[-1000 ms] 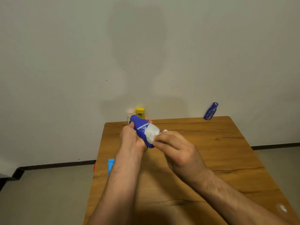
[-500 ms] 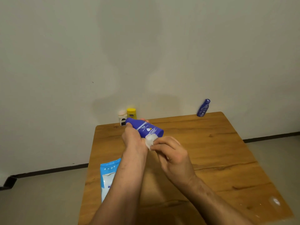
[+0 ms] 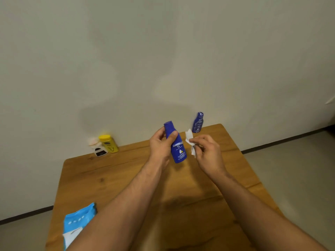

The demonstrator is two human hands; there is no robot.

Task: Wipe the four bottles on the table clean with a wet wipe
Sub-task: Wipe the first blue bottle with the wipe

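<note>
1. Our left hand (image 3: 161,147) is raised above the wooden table's middle, thumb and fingers wrapped around the neck of a dark blue plastic bottle (image 3: 175,143).
2. Our right hand (image 3: 206,151) is just beside it, apart, fingertips pinching a crumpled white wet wipe (image 3: 190,142).
3. Both bare forearms reach forward from the near edge.

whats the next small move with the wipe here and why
Probably bring the wet wipe in the right hand back onto the blue bottle. The left hand holds the bottle upright by its neck above the table, and the wipe sits just beside it, not touching.
</note>
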